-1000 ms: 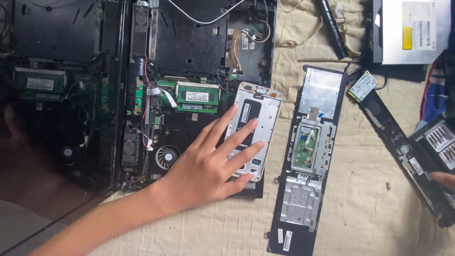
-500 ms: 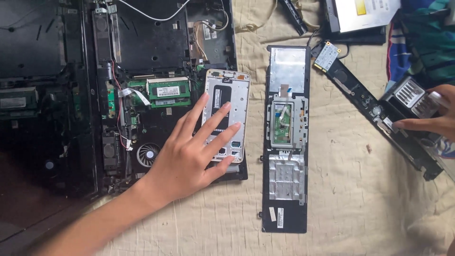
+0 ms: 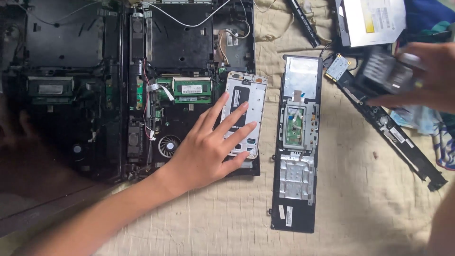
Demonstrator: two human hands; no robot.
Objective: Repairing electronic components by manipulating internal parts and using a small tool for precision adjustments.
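Compared with half a second earlier, the right hand (image 3: 422, 76) had left the long black trim strip (image 3: 393, 125) and come up with a dark boxy part (image 3: 386, 71) clasped in its fingers. Part and hand were motion-blurred, so what kind of part it was could not be told. The left hand (image 3: 213, 147) had stayed where it was, lying flat with fingers spread on the white phone back frame (image 3: 246, 102), pressing on it and gripping nothing.

The phone frame lay on the lower right corner of the opened laptop base (image 3: 185, 47), just right of the green memory module (image 3: 192, 88) and above right of the round cooling fan (image 3: 169, 144). Its long axis ran almost top to bottom in view, top end tilted slightly right, pointing away from the person.

The black palmrest panel (image 3: 298, 142) lay parallel just beside it on the beige cloth (image 3: 360, 199), touchpad underside up. The trim strip ran diagonally from upper left to lower right, and a small wireless card (image 3: 337, 68) sat at its upper end. An optical drive (image 3: 374, 21) lay at the top right.
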